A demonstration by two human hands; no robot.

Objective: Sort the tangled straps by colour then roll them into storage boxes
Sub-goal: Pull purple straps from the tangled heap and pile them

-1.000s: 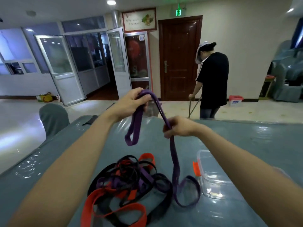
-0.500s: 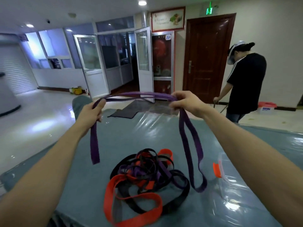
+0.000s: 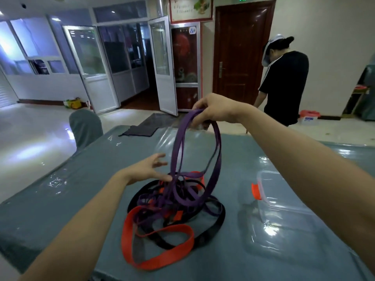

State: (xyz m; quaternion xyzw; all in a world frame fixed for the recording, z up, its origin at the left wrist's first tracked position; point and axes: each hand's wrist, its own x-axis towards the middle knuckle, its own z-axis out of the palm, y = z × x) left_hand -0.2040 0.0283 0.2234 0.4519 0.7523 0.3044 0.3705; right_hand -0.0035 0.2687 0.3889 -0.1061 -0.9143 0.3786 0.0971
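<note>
My right hand (image 3: 215,110) is raised above the table and shut on a purple strap (image 3: 217,157), which hangs in loops down to the pile. The tangled pile (image 3: 174,203) of black, purple and orange-red straps lies on the table in front of me. A wide orange-red loop (image 3: 160,234) sprawls at its near side. My left hand (image 3: 150,169) hovers at the pile's left edge, fingers spread, thumb close to the hanging purple strap but holding nothing.
A clear plastic storage box (image 3: 284,199) with an orange clip stands right of the pile on the grey, plastic-covered table (image 3: 60,199). A covered chair (image 3: 85,128) stands at the far left corner. A person in black (image 3: 284,86) stands beyond the table.
My left hand has let go of the purple strap and dropped to the pile. The right hand now holds the strap gathered in loops, no longer stretched between both hands.
</note>
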